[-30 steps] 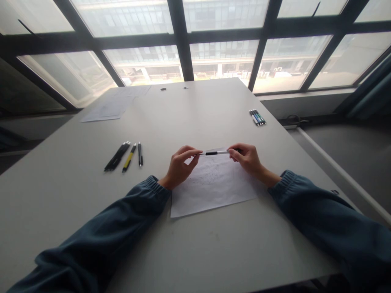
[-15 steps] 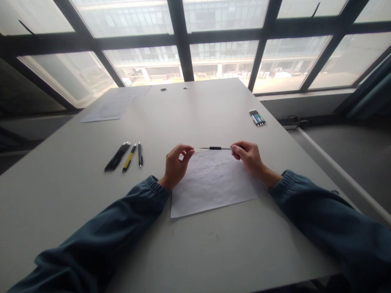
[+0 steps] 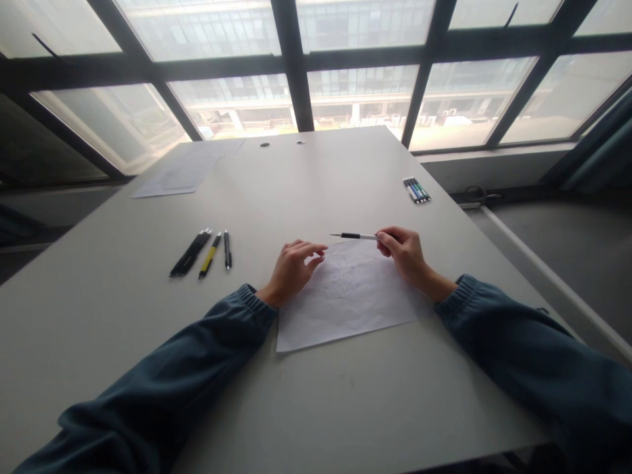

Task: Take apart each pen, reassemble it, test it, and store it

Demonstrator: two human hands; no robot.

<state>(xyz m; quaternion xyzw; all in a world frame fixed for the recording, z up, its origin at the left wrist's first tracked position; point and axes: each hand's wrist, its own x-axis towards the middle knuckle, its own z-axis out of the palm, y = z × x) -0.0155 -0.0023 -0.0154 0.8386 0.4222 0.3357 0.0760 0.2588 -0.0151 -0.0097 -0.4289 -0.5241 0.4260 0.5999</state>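
Note:
My right hand (image 3: pixel 401 253) is closed around the rear of a pen (image 3: pixel 359 236) with a white barrel, a black grip and a thin tip. The pen is held nearly level above the far edge of a white paper sheet (image 3: pixel 353 309), its tip pointing left. My left hand (image 3: pixel 296 266) hovers over the sheet's left side, index finger stretched toward the pen tip and thumb a little below it. A small gap shows between those fingertips; whether anything tiny is there is too small to tell. Faint marks cover the middle of the sheet.
Left of my hands lie several black pens (image 3: pixel 190 253), a yellow-and-black pen (image 3: pixel 210 255) and a dark pen (image 3: pixel 228 250). A row of slim coloured pens (image 3: pixel 417 190) is near the table's right edge. More paper sheets (image 3: pixel 172 174) lie far left, by the windows.
My left hand has shifted slightly right and lower, its finger and thumb parting from a pinch. The pen has moved a little right and up in my right hand.

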